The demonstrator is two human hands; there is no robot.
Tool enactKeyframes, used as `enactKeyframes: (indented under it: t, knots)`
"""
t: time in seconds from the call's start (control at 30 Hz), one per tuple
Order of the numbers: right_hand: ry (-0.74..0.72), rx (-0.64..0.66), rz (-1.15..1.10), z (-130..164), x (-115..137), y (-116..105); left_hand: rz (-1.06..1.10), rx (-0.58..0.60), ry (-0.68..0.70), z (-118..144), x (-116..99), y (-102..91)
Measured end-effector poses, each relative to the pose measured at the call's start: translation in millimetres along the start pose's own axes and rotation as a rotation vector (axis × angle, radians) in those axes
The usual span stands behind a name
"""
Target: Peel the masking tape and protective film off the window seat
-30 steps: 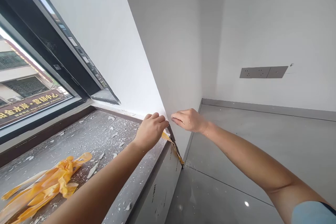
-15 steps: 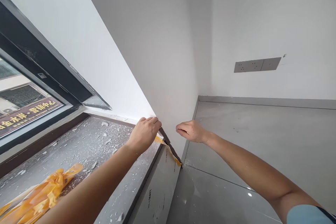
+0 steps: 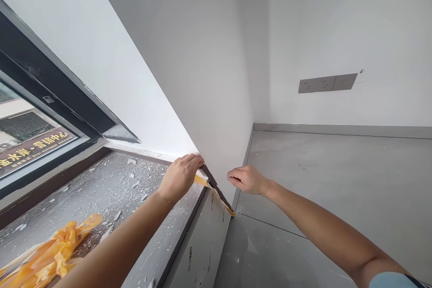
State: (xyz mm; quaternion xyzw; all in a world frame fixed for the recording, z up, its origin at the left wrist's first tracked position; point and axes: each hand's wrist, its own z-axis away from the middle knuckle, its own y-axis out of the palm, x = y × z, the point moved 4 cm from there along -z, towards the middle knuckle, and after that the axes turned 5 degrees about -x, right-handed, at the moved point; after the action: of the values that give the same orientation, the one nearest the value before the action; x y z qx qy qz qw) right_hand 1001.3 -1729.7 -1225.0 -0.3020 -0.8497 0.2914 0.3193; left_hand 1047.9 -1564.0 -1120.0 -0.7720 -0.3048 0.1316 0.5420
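Yellow tape (image 3: 202, 181) runs in a thin, partly loose strip along the foot of a wall corner, from just under the left hand (image 3: 180, 175) across the top of a panel and down to the floor. The largest surfaces are the pale wall (image 3: 202, 76) rising from that corner and the wall with sockets (image 3: 320, 31) meeting it at the right, then the grey tiled floor (image 3: 337, 171) below them. A wide sill (image 3: 172, 225) fills the lower left, beside a dark window frame (image 3: 67, 94) through which a sign (image 3: 33, 150) with yellow characters shows. A grey panel (image 3: 199, 238) with black print faces outward under the sill's edge. Low grey skirting (image 3: 337, 130) lines the back wall. A crumpled yellow bundle (image 3: 54, 252) lies on the sill, partly behind the left forearm. A three-part socket plate (image 3: 327, 83) is next. The left hand is at the corner, fingers bent together and pointing down; I cannot tell what they grip. The right hand (image 3: 248, 180) hangs just beside the corner, thumb drawn near the bent fingertips, holding nothing that can be seen. Between them slants a dark strip (image 3: 214, 182), and smallest are the white flakes (image 3: 131, 162) strewn over the sill.
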Motion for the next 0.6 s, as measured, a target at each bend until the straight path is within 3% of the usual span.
enactKeyframes:
  t: [0.27,0.47,0.6]
  knots:
    - [0.003,0.025,0.028,10,-1,14,-0.118,0.156,0.069,-10,-7,-10.7]
    - [0.013,0.028,-0.008,16,1,22,-0.247,0.140,0.091,-7,-10,-2.6]
    - [0.019,0.020,-0.063,23,-1,29,-0.210,0.059,0.014,0,-6,2.6]
